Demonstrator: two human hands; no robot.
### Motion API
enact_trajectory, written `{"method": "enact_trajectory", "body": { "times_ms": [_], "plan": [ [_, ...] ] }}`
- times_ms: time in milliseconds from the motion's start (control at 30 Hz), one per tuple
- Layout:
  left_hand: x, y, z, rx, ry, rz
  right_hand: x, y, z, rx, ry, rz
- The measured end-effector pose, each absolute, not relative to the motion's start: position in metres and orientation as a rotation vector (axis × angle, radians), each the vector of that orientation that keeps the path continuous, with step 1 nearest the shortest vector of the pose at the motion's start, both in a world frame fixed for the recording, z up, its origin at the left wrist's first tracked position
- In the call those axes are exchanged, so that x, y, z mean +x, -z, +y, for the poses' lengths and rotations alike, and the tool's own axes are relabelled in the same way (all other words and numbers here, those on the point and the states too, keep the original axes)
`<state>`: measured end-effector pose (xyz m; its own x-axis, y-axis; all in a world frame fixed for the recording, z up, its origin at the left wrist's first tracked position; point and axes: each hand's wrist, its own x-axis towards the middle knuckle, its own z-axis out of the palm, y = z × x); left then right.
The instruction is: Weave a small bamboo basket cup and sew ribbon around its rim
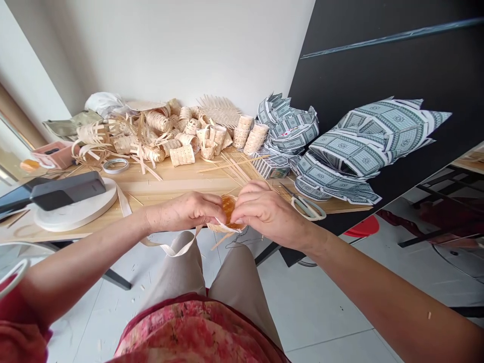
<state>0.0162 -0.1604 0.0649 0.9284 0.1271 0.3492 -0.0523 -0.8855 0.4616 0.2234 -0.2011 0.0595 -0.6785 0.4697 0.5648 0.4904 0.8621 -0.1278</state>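
Note:
At the table's front edge, both hands hold a small round woven piece with an orange inside (228, 203). My left hand (189, 210) pinches its left rim, where a pale cloth ribbon (177, 250) lies along the edge. From there the ribbon loops down over my lap and back up to the table. My right hand (259, 207) grips the right rim, with curled fingers and the thumb at the orange inside. Thin wooden strips (223, 241) and dark thread (237, 244) hang below the piece. Much of it is hidden behind my fingers.
Small woven baskets (182, 155) and loose strips are heaped at the back. Right of my hands lie scissors (308, 206). Folded patterned card shapes (348, 141) stand at right. A phone (68, 190) rests on a round white stand (79, 214) at left, near a tape roll (115, 166).

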Motion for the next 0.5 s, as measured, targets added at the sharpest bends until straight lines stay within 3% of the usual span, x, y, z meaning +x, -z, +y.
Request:
{"method": "enact_trajectory", "body": {
  "times_ms": [500],
  "plan": [
    [0.017, -0.063, -0.158, 2.663, -0.575, 0.169, 0.222, -0.071, -0.198, -0.805, 0.09, -2.557]
  ]
}}
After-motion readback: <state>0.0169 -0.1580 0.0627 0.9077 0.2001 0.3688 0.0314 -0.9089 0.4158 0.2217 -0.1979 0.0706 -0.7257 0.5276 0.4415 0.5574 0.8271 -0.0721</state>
